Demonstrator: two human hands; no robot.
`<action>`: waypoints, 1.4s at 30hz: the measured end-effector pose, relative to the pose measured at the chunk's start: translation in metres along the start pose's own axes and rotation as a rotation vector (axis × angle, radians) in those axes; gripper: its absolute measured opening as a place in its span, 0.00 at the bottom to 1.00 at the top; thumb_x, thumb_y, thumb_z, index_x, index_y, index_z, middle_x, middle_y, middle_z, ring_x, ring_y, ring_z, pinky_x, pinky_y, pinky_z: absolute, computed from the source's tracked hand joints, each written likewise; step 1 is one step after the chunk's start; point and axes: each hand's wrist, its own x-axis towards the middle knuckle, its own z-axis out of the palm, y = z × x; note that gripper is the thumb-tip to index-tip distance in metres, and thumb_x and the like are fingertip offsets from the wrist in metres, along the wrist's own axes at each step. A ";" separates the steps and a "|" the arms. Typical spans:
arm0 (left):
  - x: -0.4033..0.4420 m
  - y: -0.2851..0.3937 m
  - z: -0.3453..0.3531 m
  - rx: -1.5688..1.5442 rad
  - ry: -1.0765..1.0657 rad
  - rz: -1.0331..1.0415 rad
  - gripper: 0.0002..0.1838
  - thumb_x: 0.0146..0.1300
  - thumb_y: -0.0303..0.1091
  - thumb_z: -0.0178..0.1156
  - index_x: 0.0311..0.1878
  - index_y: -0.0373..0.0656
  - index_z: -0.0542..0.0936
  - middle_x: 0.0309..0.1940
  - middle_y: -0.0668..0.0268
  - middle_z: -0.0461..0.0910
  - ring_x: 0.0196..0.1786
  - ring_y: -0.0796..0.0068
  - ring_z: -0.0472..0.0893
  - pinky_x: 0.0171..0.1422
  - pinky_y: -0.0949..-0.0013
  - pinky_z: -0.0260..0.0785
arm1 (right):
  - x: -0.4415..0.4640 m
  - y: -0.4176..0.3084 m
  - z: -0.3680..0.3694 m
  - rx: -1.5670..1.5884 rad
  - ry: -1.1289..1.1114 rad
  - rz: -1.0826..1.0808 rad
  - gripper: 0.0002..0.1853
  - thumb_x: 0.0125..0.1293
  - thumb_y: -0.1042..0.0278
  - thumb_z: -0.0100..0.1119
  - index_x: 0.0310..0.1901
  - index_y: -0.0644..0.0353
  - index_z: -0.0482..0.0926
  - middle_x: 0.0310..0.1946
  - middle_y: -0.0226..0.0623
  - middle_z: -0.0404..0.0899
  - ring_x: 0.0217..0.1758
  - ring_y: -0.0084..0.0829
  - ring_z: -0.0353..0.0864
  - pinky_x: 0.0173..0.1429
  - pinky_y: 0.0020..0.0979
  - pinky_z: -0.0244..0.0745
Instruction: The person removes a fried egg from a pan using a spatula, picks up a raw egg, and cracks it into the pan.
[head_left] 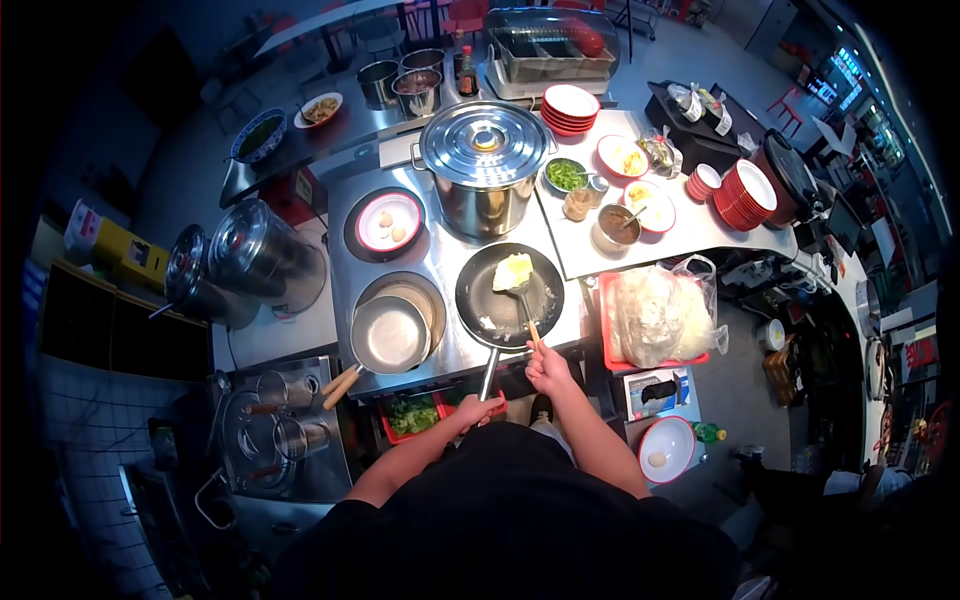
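My left hand (477,410) is closed round the metal handle of a black frying pan (500,322). My right hand (546,366) grips the wooden handle of a spatula (529,315), whose blade is in the pan. A yellow and white piece of egg (514,272) lies at the blade, near the pan's far side. Small white bits are at the pan's lower left and right edge. Left of the pan, a saucepan (390,335) with wooden handles rests on a round burner or pan. Behind it, a red-rimmed plate (388,221) holds several eggs.
A large lidded pot (484,170) stands behind the pan. To the right are a red tray (609,330) with bagged food, a bowl of chopped greens (566,174) and stacked red bowls (745,194). A white bowl (667,449) stands near my right elbow. Metal pots (266,257) are at left.
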 end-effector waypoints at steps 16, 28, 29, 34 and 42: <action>-0.016 0.016 0.003 0.003 -0.021 -0.021 0.19 0.61 0.45 0.71 0.27 0.45 0.74 0.17 0.72 0.70 0.15 0.81 0.67 0.19 0.72 0.58 | -0.036 -0.053 -0.008 -0.194 0.078 -0.020 0.16 0.80 0.56 0.44 0.50 0.61 0.74 0.17 0.17 0.51 0.15 0.16 0.45 0.20 0.22 0.46; -0.022 0.018 0.003 -0.046 -0.034 -0.007 0.16 0.63 0.43 0.70 0.28 0.48 0.73 0.17 0.73 0.71 0.15 0.82 0.67 0.18 0.73 0.56 | -0.084 -0.044 0.035 -1.826 0.390 -1.078 0.13 0.72 0.60 0.53 0.40 0.63 0.76 0.29 0.55 0.78 0.36 0.57 0.81 0.40 0.53 0.74; -0.024 0.021 0.005 -0.045 -0.026 0.003 0.18 0.63 0.44 0.70 0.26 0.47 0.73 0.16 0.72 0.70 0.15 0.81 0.67 0.18 0.72 0.57 | -0.088 -0.041 0.037 -1.920 0.374 -1.069 0.12 0.72 0.61 0.53 0.39 0.63 0.76 0.30 0.55 0.79 0.37 0.57 0.80 0.40 0.54 0.74; -0.022 0.018 0.003 -0.041 -0.017 0.007 0.20 0.63 0.45 0.70 0.25 0.46 0.72 0.16 0.72 0.70 0.14 0.81 0.68 0.18 0.71 0.57 | -0.099 -0.027 0.026 -2.094 0.347 -1.023 0.10 0.72 0.61 0.53 0.41 0.60 0.75 0.30 0.51 0.78 0.36 0.56 0.79 0.39 0.54 0.73; -0.032 0.027 0.008 -0.021 0.004 -0.015 0.19 0.63 0.44 0.70 0.26 0.47 0.71 0.16 0.74 0.67 0.14 0.81 0.66 0.18 0.70 0.57 | -0.101 -0.039 0.022 -2.172 0.278 -1.067 0.10 0.73 0.61 0.53 0.43 0.58 0.74 0.33 0.47 0.78 0.34 0.54 0.80 0.37 0.52 0.74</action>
